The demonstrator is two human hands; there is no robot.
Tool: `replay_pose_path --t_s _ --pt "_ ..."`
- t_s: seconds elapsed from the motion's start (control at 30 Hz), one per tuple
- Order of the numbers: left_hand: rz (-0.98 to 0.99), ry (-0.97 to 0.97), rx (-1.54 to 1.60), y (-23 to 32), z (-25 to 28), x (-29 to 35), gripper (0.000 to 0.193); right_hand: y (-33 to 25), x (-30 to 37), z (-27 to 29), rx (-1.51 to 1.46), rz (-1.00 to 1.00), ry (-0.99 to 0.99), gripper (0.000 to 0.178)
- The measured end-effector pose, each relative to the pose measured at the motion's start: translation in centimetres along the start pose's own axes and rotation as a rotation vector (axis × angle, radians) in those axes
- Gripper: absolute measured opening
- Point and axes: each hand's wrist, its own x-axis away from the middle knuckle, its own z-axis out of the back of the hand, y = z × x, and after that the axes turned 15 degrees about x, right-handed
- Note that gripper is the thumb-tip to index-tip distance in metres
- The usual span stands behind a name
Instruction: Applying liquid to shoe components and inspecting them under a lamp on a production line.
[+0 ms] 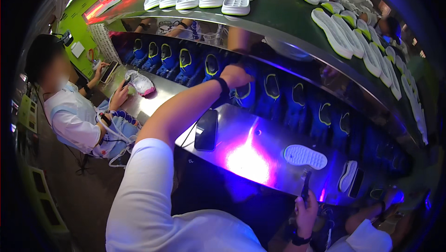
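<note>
My left arm reaches across the steel bench to a row of dark blue shoe uppers with yellow-green collars. At its end my left hand (237, 76) is closed on one shoe upper (244, 95), its fingertips partly hidden. In my right hand (306, 212), low on the right, is a dark-handled brush (305, 186), gripped with the tip pointing up. Just beyond that tip a white shoe sole (305, 157) lies flat on the bench. Another white sole (347, 176) rests on its side farther right.
Overhead, a green conveyor (278, 3) carries many white soles (239, 0). A black phone (206, 130) lies on the bench (223, 154) near my left forearm. At left a co-worker (69, 108) handles a white shoe (139, 84); another person's arm (371, 215) is at lower right.
</note>
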Motion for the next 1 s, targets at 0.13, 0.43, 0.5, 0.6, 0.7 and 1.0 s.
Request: replay_pose_path --t_s 0.13,0.43,0.5,0.6,0.7,1.0 --pt "-0.041 -0.096 -0.309 -6.3 -1.9 -10.8 0.057 -0.2 -1.5 -0.3 0.064 -0.020 0.098 0.038" --pt "-0.305 0.085 -0.419 -5.9 -13.0 -17.8 0.045 2.7 -7.1 -1.9 0.021 -0.031 0.089 0.034" --pt "-0.162 0.022 -0.159 3.3 -17.7 -13.0 0.044 3.1 -6.9 -1.1 -0.019 -0.121 0.171 0.039" --pt "-0.075 -0.047 -0.228 1.7 -17.4 -13.4 0.038 1.9 -7.8 -1.9 -0.025 -0.044 0.103 0.037" --pt "-0.138 0.004 -0.223 -1.4 -15.9 -15.7 0.040 0.8 -8.1 -1.4 -0.014 0.021 0.070 0.036" --pt "-0.272 0.202 -0.363 2.8 -21.1 -15.1 0.049 3.5 -7.5 2.6 -0.063 -0.032 0.122 0.036"
